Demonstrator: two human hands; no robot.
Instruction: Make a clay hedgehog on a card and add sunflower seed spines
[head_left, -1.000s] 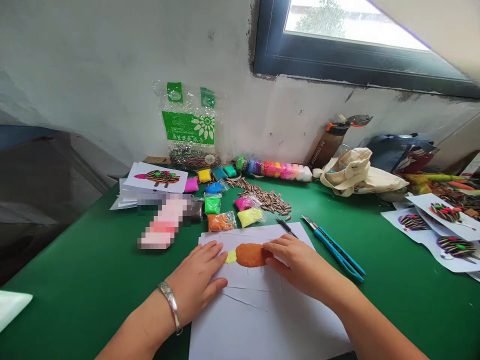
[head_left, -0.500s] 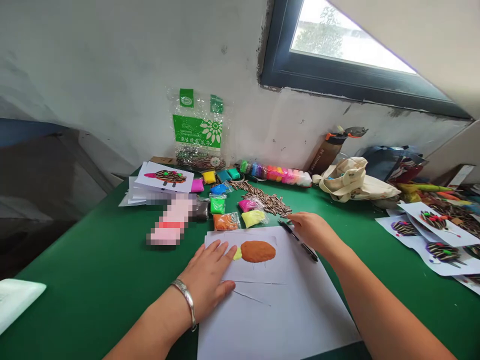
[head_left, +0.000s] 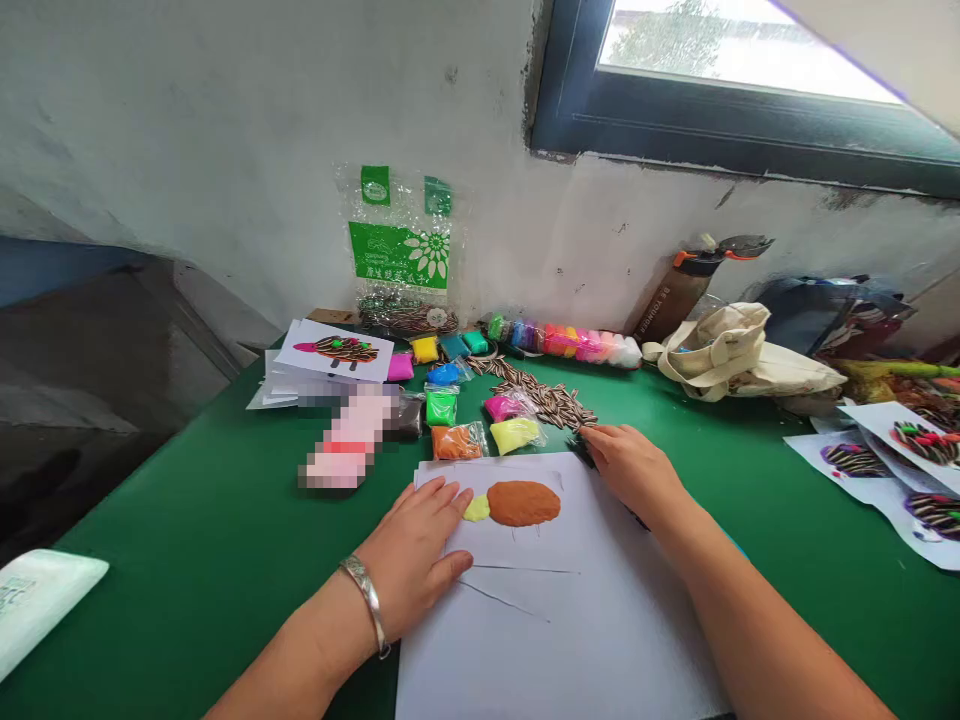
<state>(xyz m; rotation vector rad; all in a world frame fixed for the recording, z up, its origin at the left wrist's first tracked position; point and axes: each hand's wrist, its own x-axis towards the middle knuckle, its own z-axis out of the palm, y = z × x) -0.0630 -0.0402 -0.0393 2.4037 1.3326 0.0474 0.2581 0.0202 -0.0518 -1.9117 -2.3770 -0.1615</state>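
A white packet (head_left: 49, 605) sits at the left border of the view; the green desk (head_left: 210, 520) stretches between it and the left hand (head_left: 424, 545), its far-left edge slanting up to the wall. That hand lies flat, fingers spread, on white paper (head_left: 517, 660), fingertips beside the yellow clay (head_left: 477, 508). The brown clay oval (head_left: 523, 503) adjoins the yellow on the paper's upper part. The right hand (head_left: 634, 470), fingers drawn together, reaches past the paper's right edge to the near end of the seeds (head_left: 551, 398); I cannot tell whether it holds one. Farther right, desk surface runs to the seed pictures (head_left: 855, 460).

As for writing, the packet's green print is unreadable, the seed bag (head_left: 401, 255) carries Chinese characters on green, and the leaning bottle (head_left: 673, 298) reads "BE YOUNGER".
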